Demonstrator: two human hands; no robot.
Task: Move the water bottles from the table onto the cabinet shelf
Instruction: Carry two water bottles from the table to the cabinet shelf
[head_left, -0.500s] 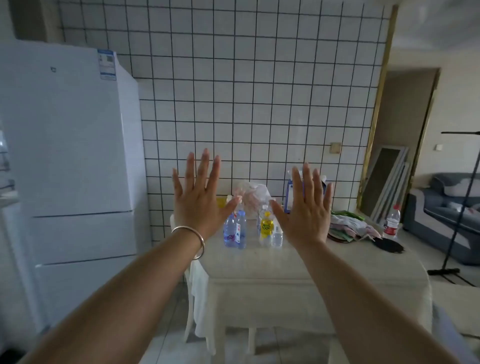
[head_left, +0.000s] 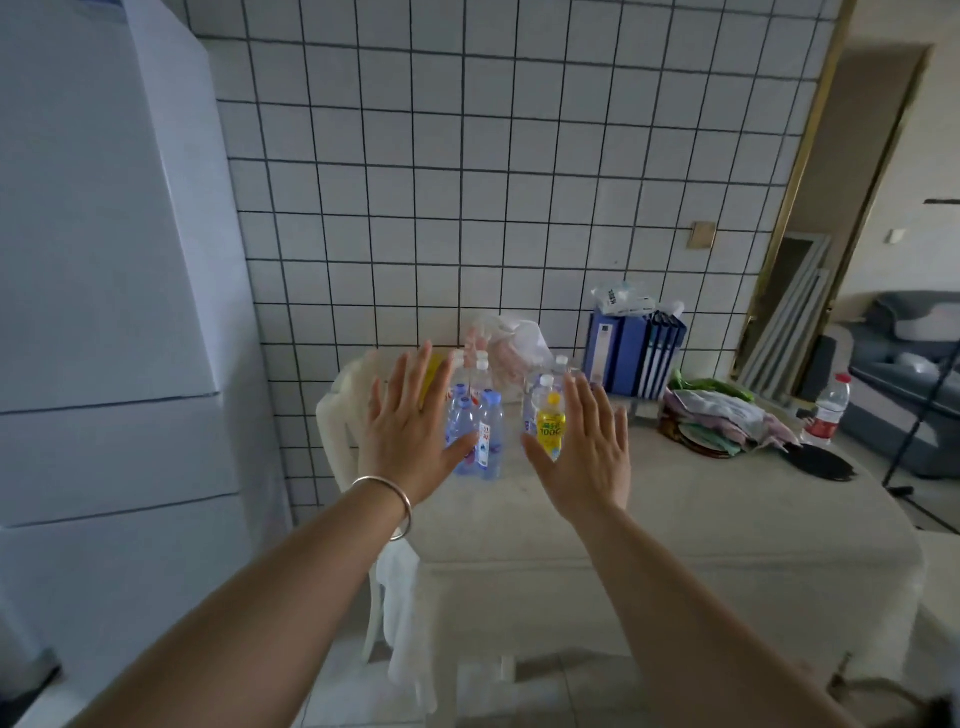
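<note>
Several small water bottles stand in two clusters near the back of a cloth-covered table (head_left: 701, 525). The left cluster has blue-capped clear bottles (head_left: 488, 441). In the right cluster a yellow bottle (head_left: 549, 428) stands in front of clear ones. My left hand (head_left: 410, 431), a bangle on its wrist, is raised with fingers straight, in front of the left cluster. My right hand (head_left: 587, 447) is raised the same way, in front of the right cluster. Neither hand holds anything. No cabinet shelf is in view.
A white fridge (head_left: 114, 312) fills the left side beside the tiled wall. Blue binders (head_left: 634, 358), a plastic bag (head_left: 514, 348), folded cloths (head_left: 722, 421), a dark paddle (head_left: 826, 462) and a red-labelled bottle (head_left: 828, 410) occupy the table's back and right. A white chair (head_left: 343, 431) stands at the table's left.
The view has come closer to the table and tilted down. Both hands have dropped from in front of the wall to just in front of the bottles, fingers less spread.
</note>
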